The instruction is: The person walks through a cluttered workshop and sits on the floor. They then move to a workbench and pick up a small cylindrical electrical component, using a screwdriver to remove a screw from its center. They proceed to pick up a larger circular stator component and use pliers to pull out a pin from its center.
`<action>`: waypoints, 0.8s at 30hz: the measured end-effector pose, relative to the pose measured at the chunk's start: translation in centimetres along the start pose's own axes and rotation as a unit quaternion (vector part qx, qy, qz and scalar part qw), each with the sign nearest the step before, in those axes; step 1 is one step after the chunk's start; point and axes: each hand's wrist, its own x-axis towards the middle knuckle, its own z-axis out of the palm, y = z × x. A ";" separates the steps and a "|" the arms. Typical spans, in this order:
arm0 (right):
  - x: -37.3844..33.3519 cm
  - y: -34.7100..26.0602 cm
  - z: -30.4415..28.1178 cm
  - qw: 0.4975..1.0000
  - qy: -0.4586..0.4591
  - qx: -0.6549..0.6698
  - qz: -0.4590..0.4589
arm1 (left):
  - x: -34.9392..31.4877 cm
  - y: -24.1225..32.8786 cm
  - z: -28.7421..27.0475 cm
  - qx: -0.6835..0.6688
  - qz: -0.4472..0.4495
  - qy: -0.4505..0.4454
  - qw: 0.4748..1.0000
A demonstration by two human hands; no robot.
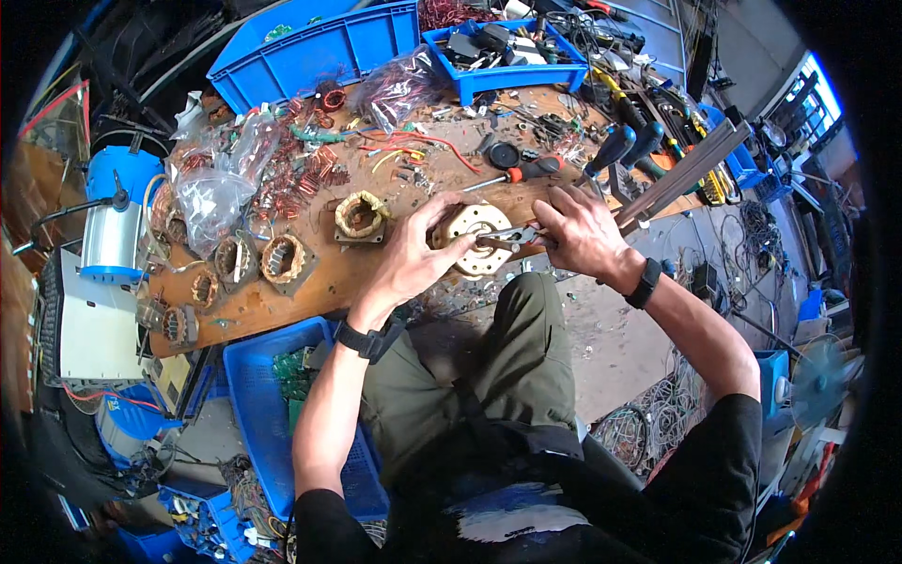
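My left hand (415, 252) is closed round the left side of a round, cream-coloured metal part (484, 264) with holes in its face, perhaps a motor end cover. It is held at the table's near edge, above my knees. My right hand (584, 235) grips a pair of pliers (512, 235). The jaws point left and reach the hub at the middle of the round part, beside my left thumb. Whether they grip anything there is hidden. Behind the round part lies a screwdriver (537, 169) with a red and black handle. A stator core (360, 218) sits left of my left hand.
More stator cores (284, 260) stand left on the wooden table (310, 299), near copper coils (299, 174) and clear plastic bags (209, 202). Blue bins (315, 52) line the back. Metal bars (686, 174) jut out at right. A blue crate (268, 423) sits beside my left leg.
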 end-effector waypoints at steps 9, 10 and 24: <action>-0.3 0.2 0.1 1.000 -0.003 0.019 0.012 | 0.0 1.3 1.2 -0.025 -0.035 0.023 0.999; -0.3 0.2 0.0 1.000 -0.009 0.018 0.015 | 0.1 1.2 1.3 -0.021 -0.038 0.027 0.999; -0.5 -0.1 0.8 0.999 0.018 0.028 0.029 | -0.4 1.7 2.9 -0.059 -0.040 0.073 0.995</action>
